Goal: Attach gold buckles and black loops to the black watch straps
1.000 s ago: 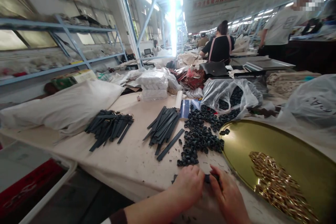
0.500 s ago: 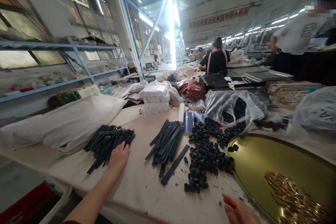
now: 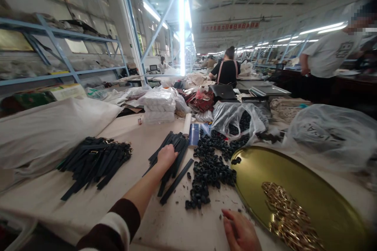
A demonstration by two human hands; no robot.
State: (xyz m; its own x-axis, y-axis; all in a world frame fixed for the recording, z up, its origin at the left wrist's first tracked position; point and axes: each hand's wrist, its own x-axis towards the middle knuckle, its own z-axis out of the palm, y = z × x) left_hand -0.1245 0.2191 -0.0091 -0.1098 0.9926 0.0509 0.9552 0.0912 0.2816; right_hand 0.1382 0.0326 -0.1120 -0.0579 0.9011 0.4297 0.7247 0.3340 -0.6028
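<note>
My left hand [image 3: 167, 155] is on the middle pile of flat black straps [image 3: 180, 160], its fingers closed at the upper part of the pile; the fingertips are partly hidden. A single black strap [image 3: 177, 182] lies just right of that pile. To the left is a second pile of black straps [image 3: 97, 160] with gold buckles at their far ends. Low in the view, my right hand [image 3: 240, 229] rests above the table beside the gold tray, fingers loosely apart and holding nothing visible. Small black loops [image 3: 203, 172] are heaped between the middle pile and the tray.
Gold-coloured metal rings or links [image 3: 291, 215] lie on the oval gold tray [image 3: 318, 188]. Behind are a clear plastic bag [image 3: 253, 115] of black loops, a blue packet [image 3: 194, 134] and wrapped white bundles [image 3: 159, 106]. A white covered heap [image 3: 59, 125] lies left. Other people work farther back.
My left hand has moved right, from the buckled straps to the middle strap pile, and closed there. The view has shifted to the right. My right hand stays near the tray.
</note>
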